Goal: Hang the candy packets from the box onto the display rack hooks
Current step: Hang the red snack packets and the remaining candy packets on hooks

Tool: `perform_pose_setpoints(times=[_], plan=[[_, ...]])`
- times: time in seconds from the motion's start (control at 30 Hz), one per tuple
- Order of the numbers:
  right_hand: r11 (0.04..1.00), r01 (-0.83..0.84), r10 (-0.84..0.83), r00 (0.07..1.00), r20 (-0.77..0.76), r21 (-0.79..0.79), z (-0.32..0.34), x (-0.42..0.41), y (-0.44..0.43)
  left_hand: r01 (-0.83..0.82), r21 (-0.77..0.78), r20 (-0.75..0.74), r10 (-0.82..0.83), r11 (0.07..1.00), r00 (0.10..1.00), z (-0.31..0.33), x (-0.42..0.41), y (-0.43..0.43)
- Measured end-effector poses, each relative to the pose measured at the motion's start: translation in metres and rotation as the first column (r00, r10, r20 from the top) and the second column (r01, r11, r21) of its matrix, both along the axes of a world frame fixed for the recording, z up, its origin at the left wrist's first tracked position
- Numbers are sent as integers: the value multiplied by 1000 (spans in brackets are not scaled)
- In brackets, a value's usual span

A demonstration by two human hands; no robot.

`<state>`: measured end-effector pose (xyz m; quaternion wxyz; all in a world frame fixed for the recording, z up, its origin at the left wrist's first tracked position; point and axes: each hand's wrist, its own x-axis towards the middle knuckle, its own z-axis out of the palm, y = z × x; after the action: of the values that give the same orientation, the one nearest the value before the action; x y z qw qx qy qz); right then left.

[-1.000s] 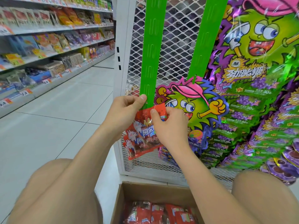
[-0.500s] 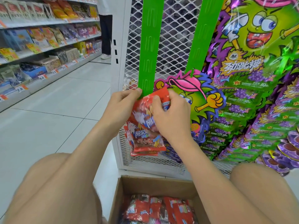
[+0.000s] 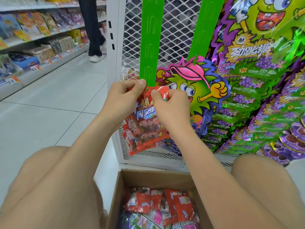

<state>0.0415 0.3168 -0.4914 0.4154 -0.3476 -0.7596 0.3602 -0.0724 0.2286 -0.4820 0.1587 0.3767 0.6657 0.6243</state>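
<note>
Nearest thing is the cardboard box on the floor between the knees. Its top is open, with red packets piled inside and some pink and green ones underneath. Its far edge sits just beside the white base of the mesh rack, so it's tight there. Left of the box the tiled floor is open aisle (plenty of space on that side). On the right, purple and green candy bags crowd the rack nearly down to the floor.

Above the box, both hands are on one red packet. The left hand and right hand each pinch its top edge, right at the bottom end of the left green strip. The packet is glossy red with a blue band and white lettering, crinkled at the top, and a few more like it hang behind. Just right of it, a green monster-shaped bag hangs from the second strip. Far left are stocked shelves and somebody's legs.
</note>
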Motion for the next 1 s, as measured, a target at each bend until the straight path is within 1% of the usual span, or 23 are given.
perform_pose_setpoints(times=[0.07, 0.13, 0.2, 0.27, 0.33, 0.37, 0.4, 0.43, 0.47, 0.5, 0.53, 0.57, 0.6, 0.63, 0.67, 0.7, 0.73, 0.8, 0.87, 0.93, 1.0], plan=[[997, -17, 13, 999, 52, 72, -4, 2, 0, -36, -4, -116, 35, 999, 993, -4, -2, 1], [990, -8, -2, 997, 76, 138, -13, 2, 2, -109, -32, -296, 95, 994, 951, -12, -2, 3], [976, 31, -58, 991, 120, 216, -22, 3, 4, -228, -4, -511, 194, 974, 837, -19, 6, 2], [954, 61, -124, 972, 201, 294, -26, 9, 4, -340, 17, -658, 266, 940, 704, -30, 19, 1], [936, 71, -180, 938, 295, 344, -30, 20, 4, -435, 75, -708, 355, 897, 611, -39, 34, -2], [925, 71, -212, 912, 352, 373, -31, 27, 4, -447, 107, -730, 375, 888, 571, -40, 42, -4], [917, 57, -231, 883, 408, 394, -33, 35, 4, -428, 121, -763, 360, 896, 537, -43, 48, -6], [914, 22, -224, 859, 460, 405, -39, 42, 5, -374, 98, -795, 299, 922, 528, -47, 52, -6], [919, -42, -184, 836, 517, 393, -44, 49, 6, -294, 13, -816, 180, 956, 549, -54, 54, -5], [931, -133, -103, 798, 594, 340, -52, 56, 8, -205, -125, -811, 19, 971, 585, -61, 55, -4], [943, -230, 11, 742, 670, 239, -60, 64, 11, -119, -296, -765, -161, 948, 623, -71, 55, -3], [946, -309, 140, 659, 739, 96, -70, 71, 16, -52, -470, -691, -331, 881, 642, -80, 56, -3], [933, -352, 266, 546, 794, -71, -82, 78, 22, -4, -626, -606, -483, 779, 632, -88, 58, -4], [907, -351, 376, 424, 824, -233, -96, 84, 28, 37, -745, -517, -612, 666, 598, -96, 61, -4], [880, -323, 448, 314, 837, -349, -114, 92, 33, 76, -830, -425, -714, 553, 556, -104, 63, -4], [867, -282, 477, 237, 846, -410, -138, 101, 41, 108, -883, -339, -781, 456, 525, -112, 67, -4], [873, -239, 471, 191, 861, -425, -160, 111, 45, 131, -916, -264, -818, 378, 511, -120, 69, -3], [897, -146, 438, 168, 883, -417, -210, 132, 53, 158, -942, -182, -846, 297, 501, -136, 74, -1], [911, -46, 412, 191, 891, -411, -257, 153, 59, 167, -951, -150, -861, 260, 486, -152, 77, 2], [922, 25, 374, 187, 908, -385, -296, 169, 59, 161, -961, -124, -869, 226, 479, -170, 79, 6], [934, 17, 346, 192, 918, -356, -321, 178, 50, 128, -971, -118, -868, 203, 482, -188, 80, 10]])
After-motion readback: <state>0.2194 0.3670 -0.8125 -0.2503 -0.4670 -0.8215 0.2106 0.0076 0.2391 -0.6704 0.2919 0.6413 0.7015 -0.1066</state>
